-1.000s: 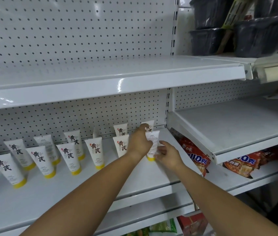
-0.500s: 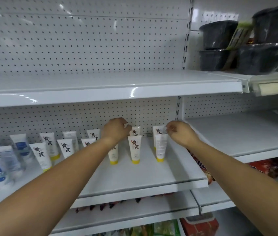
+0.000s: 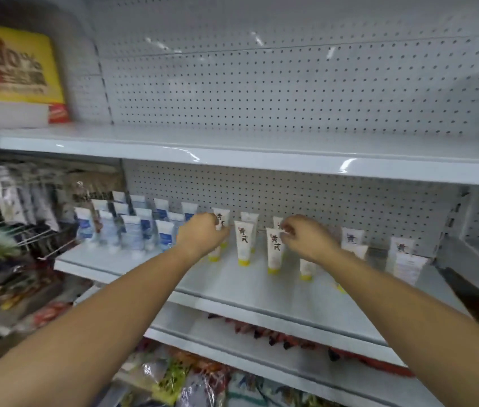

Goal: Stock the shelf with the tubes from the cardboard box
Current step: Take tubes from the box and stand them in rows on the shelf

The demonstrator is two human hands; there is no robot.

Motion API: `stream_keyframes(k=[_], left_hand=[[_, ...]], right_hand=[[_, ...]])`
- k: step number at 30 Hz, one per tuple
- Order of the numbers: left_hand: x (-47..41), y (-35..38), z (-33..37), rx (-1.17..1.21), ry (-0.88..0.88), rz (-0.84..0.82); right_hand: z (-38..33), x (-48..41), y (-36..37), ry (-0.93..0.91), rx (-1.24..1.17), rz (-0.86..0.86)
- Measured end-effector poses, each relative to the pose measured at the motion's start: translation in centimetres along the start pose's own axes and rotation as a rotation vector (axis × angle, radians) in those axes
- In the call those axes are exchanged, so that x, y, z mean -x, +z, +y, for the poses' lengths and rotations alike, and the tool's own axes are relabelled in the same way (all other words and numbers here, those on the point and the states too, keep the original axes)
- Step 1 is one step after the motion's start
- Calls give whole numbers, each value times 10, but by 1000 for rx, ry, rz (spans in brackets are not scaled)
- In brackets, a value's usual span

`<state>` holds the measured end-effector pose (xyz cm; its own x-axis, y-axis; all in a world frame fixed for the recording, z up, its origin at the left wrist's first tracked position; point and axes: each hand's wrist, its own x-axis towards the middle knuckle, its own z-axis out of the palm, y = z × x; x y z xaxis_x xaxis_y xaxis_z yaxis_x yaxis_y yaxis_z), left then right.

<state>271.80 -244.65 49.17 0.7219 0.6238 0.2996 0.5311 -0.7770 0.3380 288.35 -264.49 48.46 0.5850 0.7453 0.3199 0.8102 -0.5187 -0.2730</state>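
Observation:
White tubes with yellow caps and dark characters stand in two rows on the middle shelf (image 3: 247, 292). My left hand (image 3: 203, 235) is curled around the top of one tube (image 3: 214, 256), and only that tube's cap end shows below the hand. My right hand (image 3: 306, 239) pinches the top corner of a front-row tube (image 3: 274, 250). Another tube (image 3: 244, 243) stands free between my hands. More of these tubes (image 3: 352, 238) stand to the right, partly hidden by my right arm. The cardboard box is out of view.
Blue-labelled tubes (image 3: 144, 227) fill the shelf's left end. The shelf above (image 3: 232, 151) overhangs the tubes, and a yellow box (image 3: 12, 63) sits on its left. Packets hang on wire hooks (image 3: 12, 195) at far left. Snack bags (image 3: 197, 377) lie on the lower shelves.
The view has swung left and both hands have moved left along the row, from the rightmost tubes to ones nearer the blue-labelled tubes.

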Motion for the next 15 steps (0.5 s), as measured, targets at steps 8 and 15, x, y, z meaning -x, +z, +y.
stream_keyframes(k=[8, 15], left_hand=[[39, -56, -183, -127, -183, -7], [79, -108, -324, -201, -345, 49]], right_hand=[[-158, -63, 71, -252, 8, -73], [-308, -99, 141, -439, 5, -152]])
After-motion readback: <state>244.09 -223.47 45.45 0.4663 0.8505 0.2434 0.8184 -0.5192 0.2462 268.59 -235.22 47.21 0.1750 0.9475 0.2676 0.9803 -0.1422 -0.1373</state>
